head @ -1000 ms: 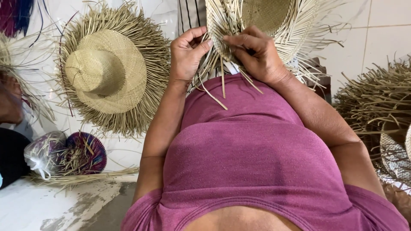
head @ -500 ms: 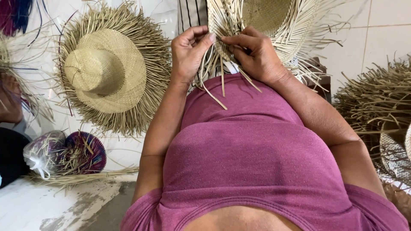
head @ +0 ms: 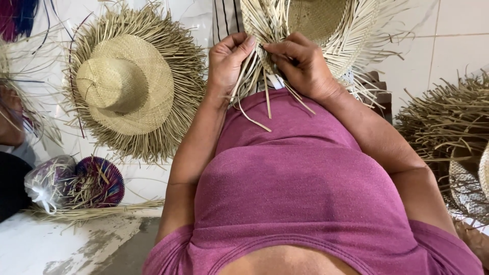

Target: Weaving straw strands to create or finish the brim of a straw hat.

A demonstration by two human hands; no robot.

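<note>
A view looking down over a person's chest in a pink top [head: 305, 193], with both hands raised at the top of the picture, working on an unfinished straw hat [head: 316, 25].

Taking that unfinished hat as the landmark: far to its left, at the picture's left edge, lies a small round woven piece in purple and dark colours [head: 99, 181], with a crumpled clear plastic bag [head: 46, 183] touching its left side and loose straw under both. Above these, still well left of the unfinished hat, a finished pale straw hat [head: 125, 84] lies crown up on a white surface, its brim ending in a long ragged fringe.

The left hand [head: 229, 63] sits at the lower left edge of the unfinished hat. Its fingers [head: 244, 46] are curled nearly closed, thumb and forefinger pinching several loose straw strands [head: 254, 102] that hang from the brim down onto the pink top.

Just beside it, the right hand [head: 305, 69] is at the same lower edge, its knuckles bent and fingertips pressed together on the woven brim, gripping strands there. The two hands almost touch.

The unfinished hat is held up in front of the chest, top centre of the view, loose strands fanning out around it.

Far right of it, a heap of darker straw work [head: 448, 122] fills the right edge.
</note>
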